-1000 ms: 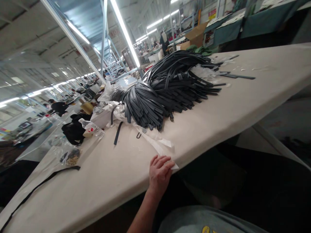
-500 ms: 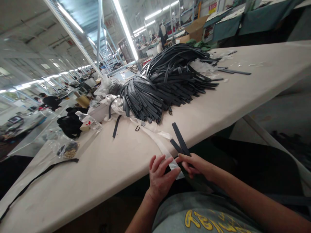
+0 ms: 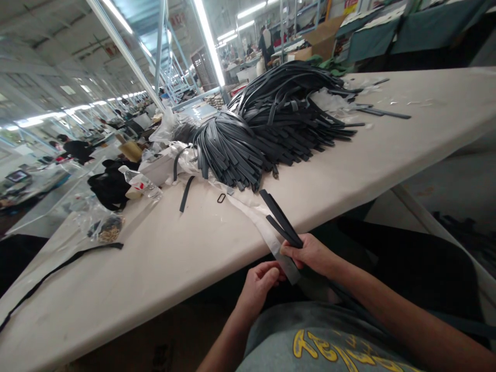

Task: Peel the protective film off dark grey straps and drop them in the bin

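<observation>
Right hand [image 3: 310,254] grips two dark straps [image 3: 279,217] between thumb and fingers at the near edge of the worktop [image 3: 174,258]; the free ends of the straps rise up and away over the edge, one lying just beside the other. Left hand [image 3: 260,283] sits just below that edge, fingers curled in on the end of a white paper strip [image 3: 267,235] that runs from the worktop over the near edge and passes between the two hands. Whether the left fingers truly pinch the paper or only press against it I cannot tell for sure, though they are closed around it.

Farther in, toward the middle of the worktop, lies a big heap of dark straps [image 3: 271,124], their cut ends fanning toward the near edge. A small metal buckle [image 3: 221,198] rests on the bare cloth just before the heap, and a single loose strap [image 3: 186,193] lies a little to its left. Toward the far left edge stand a plastic bottle [image 3: 140,183] and a black bundle [image 3: 108,188], with a clear bag of small metal parts [image 3: 105,228] nearer. A long thin black strap [image 3: 58,271] trails along the worktop toward the near left corner.
</observation>
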